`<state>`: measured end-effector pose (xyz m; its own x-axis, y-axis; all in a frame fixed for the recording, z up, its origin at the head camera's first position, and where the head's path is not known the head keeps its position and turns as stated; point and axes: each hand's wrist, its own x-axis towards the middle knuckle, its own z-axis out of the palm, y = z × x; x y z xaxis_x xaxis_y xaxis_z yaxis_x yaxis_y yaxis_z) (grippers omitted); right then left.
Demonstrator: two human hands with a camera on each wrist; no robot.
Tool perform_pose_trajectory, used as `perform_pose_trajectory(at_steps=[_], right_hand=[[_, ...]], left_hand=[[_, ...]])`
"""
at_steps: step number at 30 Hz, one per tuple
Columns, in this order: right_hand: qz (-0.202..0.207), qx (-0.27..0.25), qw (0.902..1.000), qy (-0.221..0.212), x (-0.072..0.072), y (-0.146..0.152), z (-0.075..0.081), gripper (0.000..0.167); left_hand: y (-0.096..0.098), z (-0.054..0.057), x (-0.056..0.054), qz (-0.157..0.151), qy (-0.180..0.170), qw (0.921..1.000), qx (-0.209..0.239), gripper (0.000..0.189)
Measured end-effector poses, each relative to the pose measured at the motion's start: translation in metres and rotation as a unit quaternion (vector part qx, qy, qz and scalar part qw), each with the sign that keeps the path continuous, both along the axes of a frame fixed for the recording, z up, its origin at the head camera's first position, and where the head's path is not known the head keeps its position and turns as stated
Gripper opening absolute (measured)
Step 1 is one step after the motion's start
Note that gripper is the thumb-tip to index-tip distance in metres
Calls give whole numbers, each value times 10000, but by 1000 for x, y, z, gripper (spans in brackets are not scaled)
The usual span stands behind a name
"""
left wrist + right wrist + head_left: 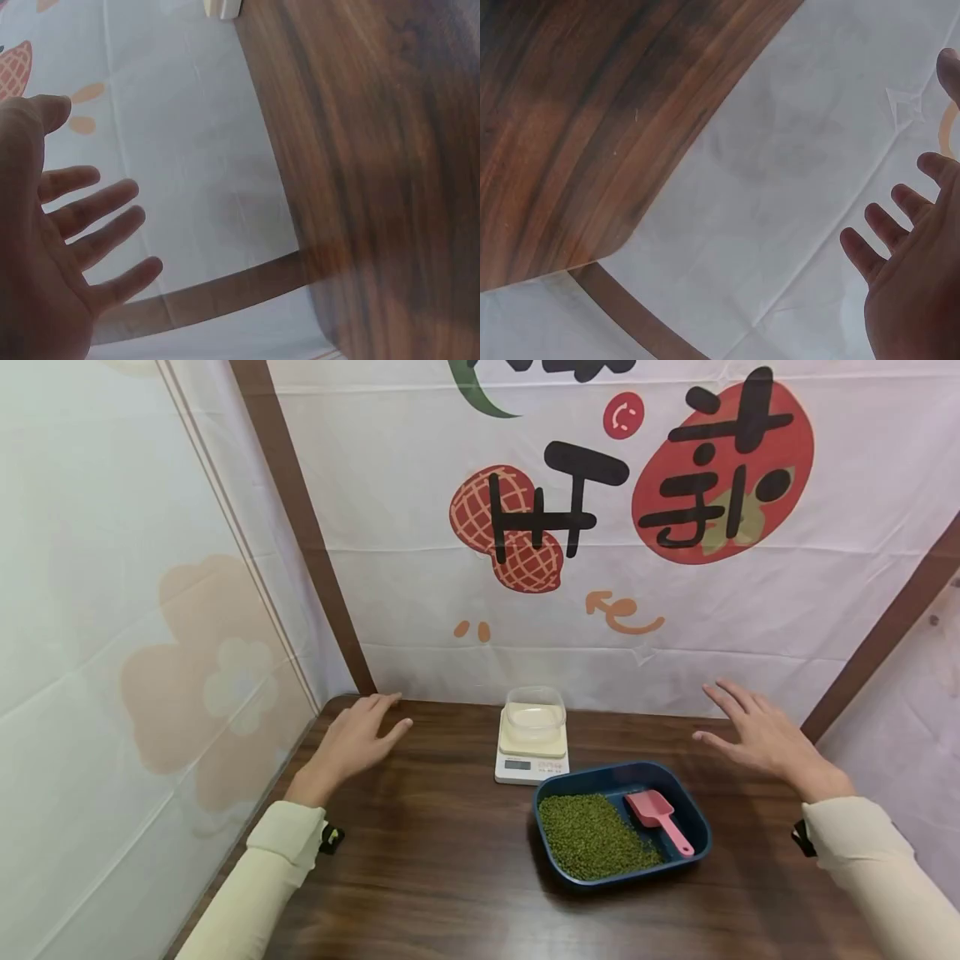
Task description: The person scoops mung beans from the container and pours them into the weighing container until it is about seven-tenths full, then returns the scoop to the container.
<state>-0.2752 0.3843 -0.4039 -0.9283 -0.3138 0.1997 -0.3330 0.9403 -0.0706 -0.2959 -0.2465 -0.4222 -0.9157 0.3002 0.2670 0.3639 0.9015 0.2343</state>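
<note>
My left hand [354, 742] hovers over the left back part of the table, fingers spread and holding nothing. On the other side, my right hand [767, 737] is likewise raised with its fingers apart and nothing in it. Between them a white kitchen scale [517, 768] carries a clear plastic container [536, 714]. In front of the scale, to its right, lies a dark blue tray [551, 858] with green beans [592, 835] heaped mostly on its left side. A pink scoop [654, 810] rests in the tray's right part, its handle pointing toward the front right. Neither hand touches these things.
The dark wooden table [420, 860] ends at a white printed cloth wall [420, 568] behind. Another cloth wall [90, 610] runs along the left side, and a third [915, 710] stands at the right. In the left wrist view, the scale's edge [229, 7] shows at the top.
</note>
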Motion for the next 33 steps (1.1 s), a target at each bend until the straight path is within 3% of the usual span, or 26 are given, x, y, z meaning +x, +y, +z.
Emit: perform_pose_trajectory(at_steps=[8, 16, 33], right_hand=[[85, -101, 9998, -123, 7, -1, -12, 86], [52, -292, 9990, -324, 15, -5, -24, 82], [-20, -583, 9948, -833, 26, -23, -39, 81]], left_hand=[[10, -16, 10, -31, 28, 9997, 247, 53], [32, -30, 25, -105, -55, 9981, 612, 45], [78, -43, 43, -210, -387, 9922, 1164, 34]])
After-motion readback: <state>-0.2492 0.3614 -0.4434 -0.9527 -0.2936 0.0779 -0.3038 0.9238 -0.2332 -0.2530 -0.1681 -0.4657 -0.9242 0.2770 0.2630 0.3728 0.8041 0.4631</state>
